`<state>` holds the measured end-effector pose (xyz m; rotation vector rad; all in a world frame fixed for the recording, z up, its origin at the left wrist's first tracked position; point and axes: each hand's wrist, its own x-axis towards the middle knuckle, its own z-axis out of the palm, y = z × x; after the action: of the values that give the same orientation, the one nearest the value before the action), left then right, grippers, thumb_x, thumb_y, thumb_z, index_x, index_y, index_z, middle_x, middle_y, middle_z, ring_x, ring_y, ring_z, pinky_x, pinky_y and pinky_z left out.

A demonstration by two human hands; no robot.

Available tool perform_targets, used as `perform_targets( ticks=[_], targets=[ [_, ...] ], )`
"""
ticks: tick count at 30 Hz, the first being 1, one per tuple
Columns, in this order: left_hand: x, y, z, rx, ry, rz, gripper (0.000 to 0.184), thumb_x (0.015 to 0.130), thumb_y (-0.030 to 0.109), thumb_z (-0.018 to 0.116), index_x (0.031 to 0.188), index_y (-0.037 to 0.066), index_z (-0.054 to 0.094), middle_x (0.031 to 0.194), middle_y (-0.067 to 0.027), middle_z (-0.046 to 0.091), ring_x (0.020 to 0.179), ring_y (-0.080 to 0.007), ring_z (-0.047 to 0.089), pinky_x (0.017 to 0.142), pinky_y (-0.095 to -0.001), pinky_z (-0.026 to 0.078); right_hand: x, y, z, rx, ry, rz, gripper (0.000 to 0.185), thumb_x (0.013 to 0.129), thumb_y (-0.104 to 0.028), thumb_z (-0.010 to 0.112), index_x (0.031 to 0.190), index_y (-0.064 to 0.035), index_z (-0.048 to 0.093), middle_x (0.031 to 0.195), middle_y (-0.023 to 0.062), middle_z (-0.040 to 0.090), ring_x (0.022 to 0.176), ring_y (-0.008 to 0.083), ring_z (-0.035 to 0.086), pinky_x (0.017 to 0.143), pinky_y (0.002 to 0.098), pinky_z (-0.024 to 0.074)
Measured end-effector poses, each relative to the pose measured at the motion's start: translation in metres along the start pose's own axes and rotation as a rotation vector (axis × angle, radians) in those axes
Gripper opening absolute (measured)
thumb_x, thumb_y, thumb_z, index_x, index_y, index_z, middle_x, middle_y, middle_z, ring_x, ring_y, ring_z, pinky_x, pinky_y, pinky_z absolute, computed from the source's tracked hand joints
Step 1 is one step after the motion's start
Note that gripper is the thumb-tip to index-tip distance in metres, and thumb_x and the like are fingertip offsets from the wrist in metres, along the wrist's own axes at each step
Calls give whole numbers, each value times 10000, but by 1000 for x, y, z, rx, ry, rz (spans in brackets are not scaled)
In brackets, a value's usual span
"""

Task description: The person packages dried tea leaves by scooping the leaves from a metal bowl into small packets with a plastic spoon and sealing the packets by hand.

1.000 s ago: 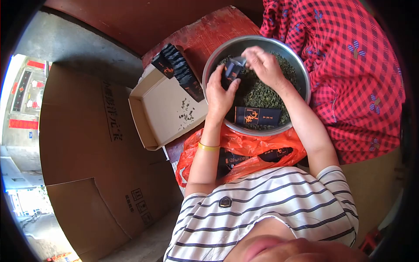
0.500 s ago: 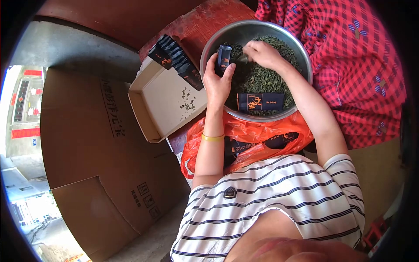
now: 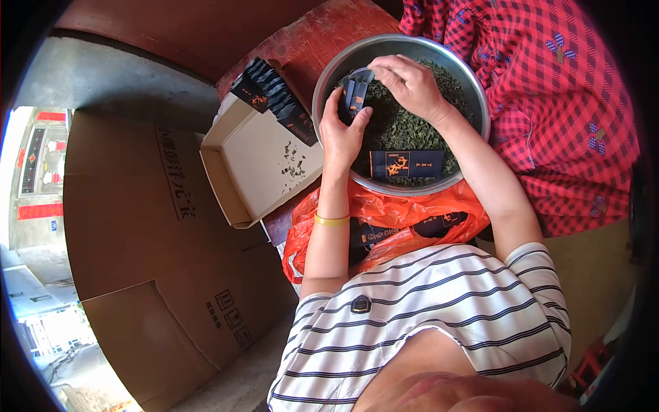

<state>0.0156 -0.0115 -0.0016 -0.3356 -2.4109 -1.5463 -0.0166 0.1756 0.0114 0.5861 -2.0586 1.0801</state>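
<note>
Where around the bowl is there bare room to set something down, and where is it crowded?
Bare: the tray, between its left wall and the leaf scraps; the red tabletop, between the stacked packets and the bowl. Crowded: the bowl's inside, with leaves, a flat packet, left hand, right hand.

Left hand [image 3: 341,137] grips, thumb extended, while right hand [image 3: 416,88] pinches, fingers [image 3: 388,63] bent.
</note>
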Motion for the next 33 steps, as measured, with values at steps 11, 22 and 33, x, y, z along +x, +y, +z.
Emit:
perform_targets(
  ticks=[11,22,33],
  targets=[
    [0,0,0,-34,18,-13,589,783,159,800,1287,-14,548,1075,-160,673,965,-216,643,889,-332,499,-8,11,-6,-358,-498,394,293,972,-345,486,1004,-119,670,913,154,709,913,376,675,856,493,497],
    [0,0,0,-41,2,-22,591,779,165,795,1284,-18,549,1103,-187,671,994,-254,650,908,-342,490,0,33,-7,-21,-248,648,321,1010,-342,509,984,-57,654,710,43,660,694,134,647,680,290,510],
    [1,-3,1,-8,-19,10,618,769,165,803,1294,-26,539,1128,-204,667,1006,-271,656,915,-346,494,-3,-3,0,14,-5,74,240,977,-308,594,1041,-89,669,870,58,707,797,219,705,703,332,560]
  ],
)
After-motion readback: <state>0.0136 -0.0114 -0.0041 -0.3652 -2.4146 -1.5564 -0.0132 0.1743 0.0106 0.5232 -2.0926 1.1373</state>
